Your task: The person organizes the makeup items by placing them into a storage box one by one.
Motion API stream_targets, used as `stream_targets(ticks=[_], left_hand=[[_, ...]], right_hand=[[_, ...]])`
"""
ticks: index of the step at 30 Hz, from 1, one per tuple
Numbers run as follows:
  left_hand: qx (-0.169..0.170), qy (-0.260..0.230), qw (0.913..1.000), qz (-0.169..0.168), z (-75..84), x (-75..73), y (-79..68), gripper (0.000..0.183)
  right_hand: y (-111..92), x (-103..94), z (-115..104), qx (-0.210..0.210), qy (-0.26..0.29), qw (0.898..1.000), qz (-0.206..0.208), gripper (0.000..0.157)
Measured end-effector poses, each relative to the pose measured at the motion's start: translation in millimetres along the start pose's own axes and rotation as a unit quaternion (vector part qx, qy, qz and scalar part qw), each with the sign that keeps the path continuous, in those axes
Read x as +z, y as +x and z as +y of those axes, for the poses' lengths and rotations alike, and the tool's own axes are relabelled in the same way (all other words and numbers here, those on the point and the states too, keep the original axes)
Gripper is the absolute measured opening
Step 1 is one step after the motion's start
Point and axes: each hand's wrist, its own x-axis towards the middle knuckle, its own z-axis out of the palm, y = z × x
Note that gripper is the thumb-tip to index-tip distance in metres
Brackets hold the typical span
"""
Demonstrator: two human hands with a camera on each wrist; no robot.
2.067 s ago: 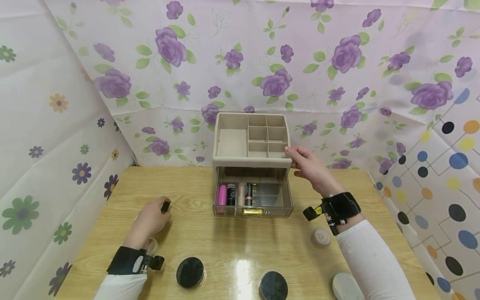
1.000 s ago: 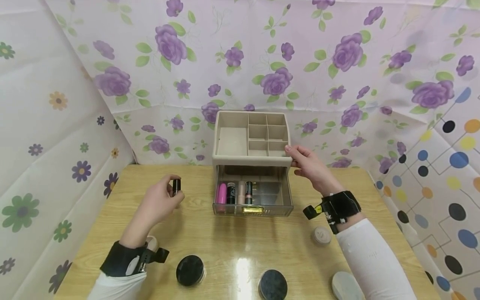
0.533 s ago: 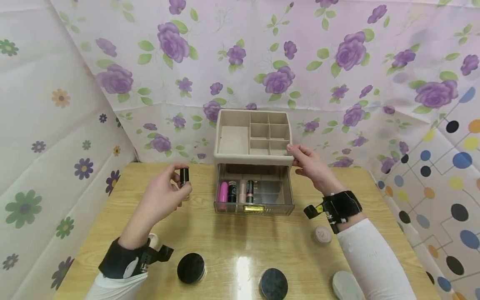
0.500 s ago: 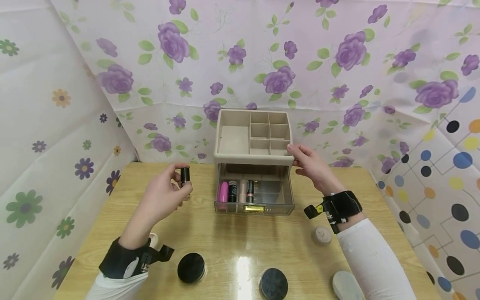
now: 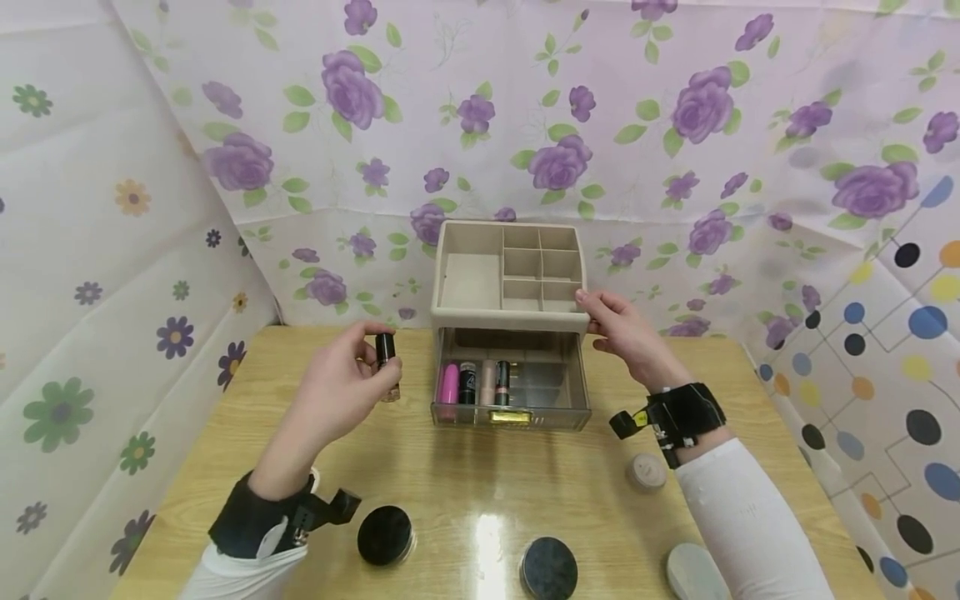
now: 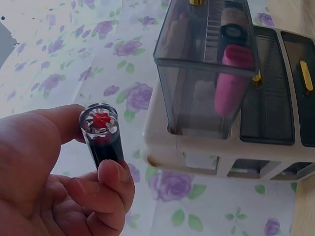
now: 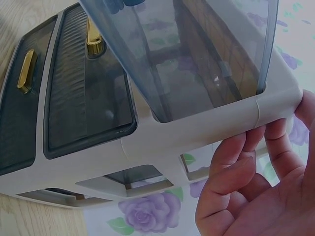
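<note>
My left hand (image 5: 341, 383) pinches a lipstick (image 5: 385, 346) with a black tube, just left of the beige makeup organizer (image 5: 468, 279). The left wrist view shows its clear faceted end (image 6: 101, 120) with red inside, held between thumb and fingers. The organizer's top drawer (image 5: 543, 383) is pulled out. Several tubes stand in its left part, among them a pink tube (image 5: 449, 383); its right part is bare. My right hand (image 5: 626, 337) grips the organizer's right front corner, thumb on the top rim and fingers against the side.
Two black-lidded round jars (image 5: 384, 535) stand near the table's front. At right are a small pale pot (image 5: 647, 472) and a white round case (image 5: 693, 571), partly behind the sleeve. Lower drawers with gold handles (image 7: 28, 71) are closed. Floral cloth hangs behind.
My left hand has lifted the lipstick off the left side of the table and carried it right, towards the drawer. My right hand has stayed on the organizer's corner.
</note>
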Motion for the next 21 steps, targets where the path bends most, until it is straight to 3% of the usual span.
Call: stream_targets(ticks=[7,16,21], left_hand=[[0.016,-0.002,0.9999,-0.004,13.5,8.8,2.0,0.039],[0.066,-0.017,0.9976,-0.012,39.9,29.2,11.2,0.038],[0.071,-0.037,0.9962,-0.035,48.9,38.0,13.7,0.037]], right_hand=[[0.2,0.5,0.0,-0.002,0.002,1.0,-0.002,0.051],[-0.8,-1.5,-0.4,-0.005,-0.003,1.0,-0.004,0.051],[-1.1,-0.5,-1.1,-0.008,0.0,1.0,-0.009,0.051]])
